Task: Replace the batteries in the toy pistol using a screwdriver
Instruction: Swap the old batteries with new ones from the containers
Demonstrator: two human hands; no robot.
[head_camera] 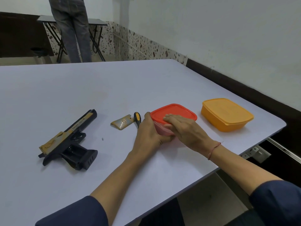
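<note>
A pale table (pixel 48 95) fills the view, its near edge running on a slant under two dark-sleeved forearms. Both hands meet on the red box (pixel 175 110), which stands toward the right edge. The left hand (pixel 147 132) is curled round the box's near-left end and holds it steady. The right hand (pixel 184 129) lies over the lid, fingers flat on top and thumb tucked at the rim below, a narrow pinch on the lid's near edge.

The step in hand looks like working that lid; whether it is being prised up or pressed down I cannot tell. If it is opening, the next move calls for lifting the near rim while the left hand keeps the box from sliding.

The toy pistol (pixel 68 141) lies on its side toward the left edge, well apart from the hands, its grip bared. A small screw (pixel 102 139) sits loose between the pistol and the hands. The grip cover (pixel 121 122) rests just beside the screwdriver (pixel 137 119), which lies close to the left hand's knuckles.

Farther right, near the right-hand corner, stands a closed orange box (pixel 226 115). Beyond the far edge are a speckled wall base, a white wall, a folding table (pixel 96 23), and a person (pixel 71 30) standing at it.
</note>
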